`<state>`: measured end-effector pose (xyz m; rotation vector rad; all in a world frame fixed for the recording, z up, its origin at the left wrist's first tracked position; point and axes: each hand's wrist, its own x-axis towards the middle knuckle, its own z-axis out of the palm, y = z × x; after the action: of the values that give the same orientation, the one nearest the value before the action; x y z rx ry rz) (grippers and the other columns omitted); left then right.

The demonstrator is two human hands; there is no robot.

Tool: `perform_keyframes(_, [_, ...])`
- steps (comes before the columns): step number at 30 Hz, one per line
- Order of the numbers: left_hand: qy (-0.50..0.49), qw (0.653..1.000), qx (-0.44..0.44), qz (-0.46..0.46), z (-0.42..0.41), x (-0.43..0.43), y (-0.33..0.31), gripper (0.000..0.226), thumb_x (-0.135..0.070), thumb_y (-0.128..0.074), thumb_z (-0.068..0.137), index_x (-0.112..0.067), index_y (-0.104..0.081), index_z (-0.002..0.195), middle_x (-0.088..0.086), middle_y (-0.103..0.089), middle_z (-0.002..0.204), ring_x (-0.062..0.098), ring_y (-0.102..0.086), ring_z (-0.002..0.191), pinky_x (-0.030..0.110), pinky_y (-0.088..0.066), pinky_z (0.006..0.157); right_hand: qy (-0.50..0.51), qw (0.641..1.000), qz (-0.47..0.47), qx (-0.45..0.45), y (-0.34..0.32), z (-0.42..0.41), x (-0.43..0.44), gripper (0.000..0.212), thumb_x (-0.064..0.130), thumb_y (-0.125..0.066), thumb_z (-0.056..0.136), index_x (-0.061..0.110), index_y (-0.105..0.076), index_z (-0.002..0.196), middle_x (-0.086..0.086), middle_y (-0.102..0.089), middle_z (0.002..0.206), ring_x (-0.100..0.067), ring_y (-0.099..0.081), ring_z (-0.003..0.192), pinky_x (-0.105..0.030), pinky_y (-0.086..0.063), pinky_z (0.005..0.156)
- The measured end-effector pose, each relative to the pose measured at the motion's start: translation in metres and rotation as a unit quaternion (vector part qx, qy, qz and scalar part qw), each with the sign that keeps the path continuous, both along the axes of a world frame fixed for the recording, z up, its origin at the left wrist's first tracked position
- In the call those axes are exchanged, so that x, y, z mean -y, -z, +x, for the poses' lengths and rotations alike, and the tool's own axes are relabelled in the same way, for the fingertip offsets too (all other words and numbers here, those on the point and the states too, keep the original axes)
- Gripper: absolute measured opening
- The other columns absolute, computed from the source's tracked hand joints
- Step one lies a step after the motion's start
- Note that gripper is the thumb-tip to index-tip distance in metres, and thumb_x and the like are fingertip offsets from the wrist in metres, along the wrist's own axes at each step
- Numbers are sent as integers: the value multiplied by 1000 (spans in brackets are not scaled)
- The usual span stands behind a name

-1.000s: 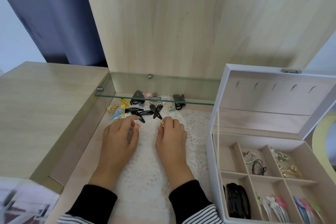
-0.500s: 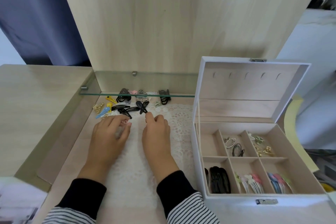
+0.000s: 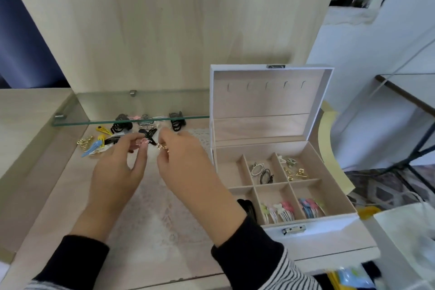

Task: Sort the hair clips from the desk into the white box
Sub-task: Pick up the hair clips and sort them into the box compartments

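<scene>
My way to the white box (image 3: 310, 226) at lower right is open from above: its lid (image 3: 270, 99) stands upright behind the compartments. At centre left, the glass shelf (image 3: 131, 107) roofs the rear of the clip pile (image 3: 122, 135), leaving only a low gap. The lace mat (image 3: 153, 207) in the lower centre lies bare between my forearms.

Both hands are hovering side by side, palms down, black sleeves at the wrists. The left hand (image 3: 117, 172) is pinching a small pink clip (image 3: 142, 143) at its fingertips; the right hand (image 3: 188, 167) is pinching a small gold clip (image 3: 162, 147)
</scene>
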<state>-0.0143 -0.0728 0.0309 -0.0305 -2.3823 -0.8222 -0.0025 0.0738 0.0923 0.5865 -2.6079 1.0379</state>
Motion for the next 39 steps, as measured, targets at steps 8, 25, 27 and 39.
perform_keyframes(8, [104,991,-69,49,5,-63,-44,14,-21,-57,96,-17,-66,106,-6,-64,96,1,-57,85,13,-44,78,14,999,5,29,-40,-1,-97,10,17,-58,87,22,-62,94,-1,-58,89,-20,-57,79,-38,-50,75])
perform_keyframes(25, [343,926,158,4,-29,-211,-35,5,-25,-68,88,-28,-64,89,-17,-66,82,-1,-62,77,34,-54,78,190,978,-21,83,4,-34,-253,8,20,-67,85,26,-69,88,17,-58,75,-4,-58,72,-11,-41,61])
perform_keyframes(27, [357,916,181,-15,-36,-221,-29,5,-23,-67,88,-26,-64,88,-15,-68,81,0,-63,77,34,-54,78,196,978,-25,66,10,-36,-259,8,18,-67,85,25,-70,88,19,-59,74,-3,-57,70,-5,-38,60])
perform_keyframes(39, [351,910,147,-164,-51,-237,-7,4,-32,-62,90,-30,-64,93,-9,-66,85,10,-59,82,37,-51,71,157,985,-70,-9,38,-39,-273,13,12,-67,85,20,-71,95,12,-64,89,1,-57,75,-3,-37,66])
